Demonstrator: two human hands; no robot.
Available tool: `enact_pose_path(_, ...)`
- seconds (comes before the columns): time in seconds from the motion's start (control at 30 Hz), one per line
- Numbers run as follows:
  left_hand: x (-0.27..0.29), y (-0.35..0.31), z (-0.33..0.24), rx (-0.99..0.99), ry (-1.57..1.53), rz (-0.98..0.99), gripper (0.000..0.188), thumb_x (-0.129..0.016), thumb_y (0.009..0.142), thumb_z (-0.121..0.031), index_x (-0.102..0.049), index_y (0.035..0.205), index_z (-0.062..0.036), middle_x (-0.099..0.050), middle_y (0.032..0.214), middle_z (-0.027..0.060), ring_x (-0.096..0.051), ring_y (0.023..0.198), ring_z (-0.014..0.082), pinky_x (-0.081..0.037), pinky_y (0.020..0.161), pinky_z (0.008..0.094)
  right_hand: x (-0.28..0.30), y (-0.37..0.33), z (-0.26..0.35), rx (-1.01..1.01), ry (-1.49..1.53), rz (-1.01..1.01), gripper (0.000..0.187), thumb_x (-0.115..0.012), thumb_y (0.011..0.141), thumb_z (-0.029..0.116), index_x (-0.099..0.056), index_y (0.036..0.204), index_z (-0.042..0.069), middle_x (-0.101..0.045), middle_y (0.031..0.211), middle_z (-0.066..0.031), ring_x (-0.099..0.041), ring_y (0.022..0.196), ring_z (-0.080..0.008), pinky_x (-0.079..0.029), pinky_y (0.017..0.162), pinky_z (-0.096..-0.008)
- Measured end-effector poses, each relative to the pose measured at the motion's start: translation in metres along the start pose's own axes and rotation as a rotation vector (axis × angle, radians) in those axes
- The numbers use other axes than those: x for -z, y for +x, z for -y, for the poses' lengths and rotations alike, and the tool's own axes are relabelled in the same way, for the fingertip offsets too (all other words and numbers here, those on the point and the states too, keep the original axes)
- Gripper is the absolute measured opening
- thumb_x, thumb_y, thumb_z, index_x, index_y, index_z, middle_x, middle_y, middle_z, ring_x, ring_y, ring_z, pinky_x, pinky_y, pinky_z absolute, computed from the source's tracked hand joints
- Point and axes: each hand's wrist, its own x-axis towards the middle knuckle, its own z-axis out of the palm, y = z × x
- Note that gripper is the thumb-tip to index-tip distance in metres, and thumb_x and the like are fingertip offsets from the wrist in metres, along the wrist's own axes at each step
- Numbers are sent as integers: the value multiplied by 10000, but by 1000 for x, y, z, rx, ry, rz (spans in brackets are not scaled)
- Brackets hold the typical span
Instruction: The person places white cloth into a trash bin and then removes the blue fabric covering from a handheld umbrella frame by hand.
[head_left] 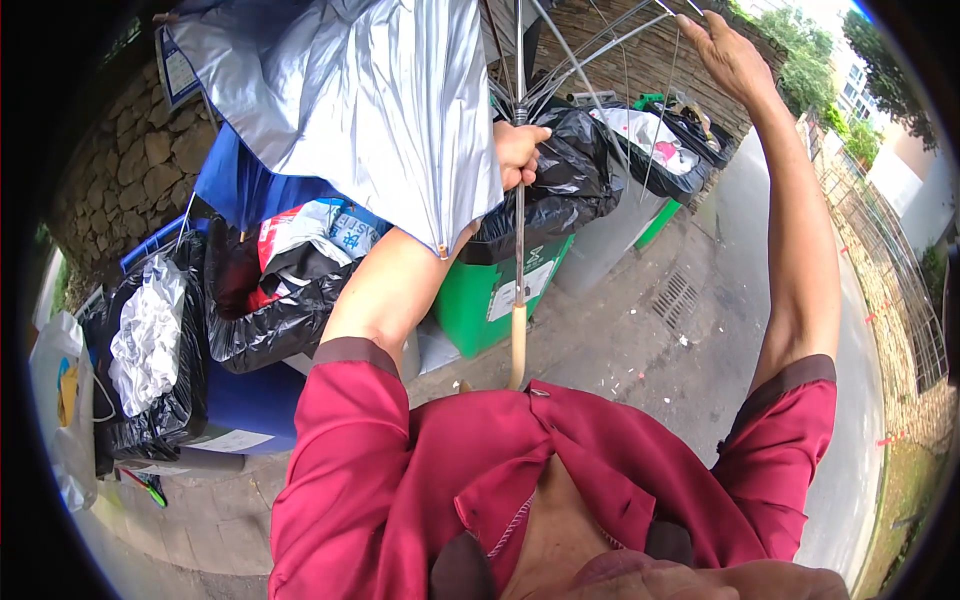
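An umbrella with a metal shaft (520,245) and a pale curved handle (518,345) stands upright before my chest. My left hand (517,153) is wrapped round the shaft near the runner, one digit sticking out to the right. The silver canopy cloth (370,100), blue on its other face, hangs to the left and covers part of my left forearm. On the right the thin metal ribs (610,42) are bare of cloth. My raised right hand (735,58) pinches a rib end at the top edge; the fingertips are partly cut off there.
Behind the umbrella stand a green bin (470,310) and a blue bin (250,405), lined with black bags. Rubbish fills a black bag (265,335). A stone wall (150,150) rises behind. A drain grate (674,298) lies in the pavement, with a fence (885,260) at right.
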Motion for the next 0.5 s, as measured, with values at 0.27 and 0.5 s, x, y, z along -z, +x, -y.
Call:
enact_pose_path(0.27, -1, -17, -4, 49, -158, 98, 258, -615, 807, -133, -393, 680, -101, -377, 546, -6, -336, 397, 84, -305, 343, 254, -39, 22, -21, -131, 393, 183, 505, -380, 889, 502, -476, 1095, 51, -546, 709, -174, -600, 669, -293, -504, 568, -369)
enact_pose_path(0.5, 32, -20, 72, 98, -116, 5, 218, -606, 812, -147, -438, 691, -80, -414, 508, 15, -408, 405, 133, -402, 393, 299, -112, -29, 18, 56, 307, 17, 300, -411, 898, 289, -516, 899, 8, -570, 828, -257, -532, 839, -439, -415, 713, -502)
